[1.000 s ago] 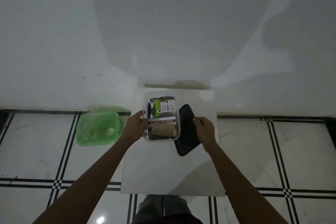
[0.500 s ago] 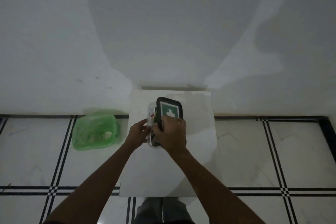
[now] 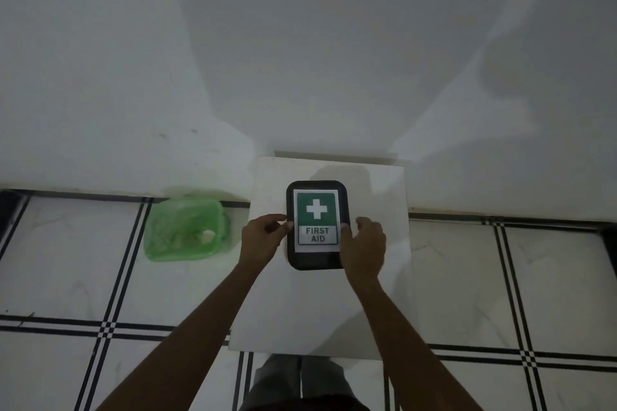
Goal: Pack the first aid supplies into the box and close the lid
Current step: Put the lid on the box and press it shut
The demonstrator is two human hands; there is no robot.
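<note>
honestly the dark lid looks like stiff light plastic, lying flat over the box mid-table, left hand and right hand fingertips lightly pinching its long edges, probably the best spot to press it shut.

White square surface stands against the far wall on a tiled floor. The lidded first aid box rests on its far half. A green container sits on the floor, left.

One black lid, one green container, one white table, two hands
</note>
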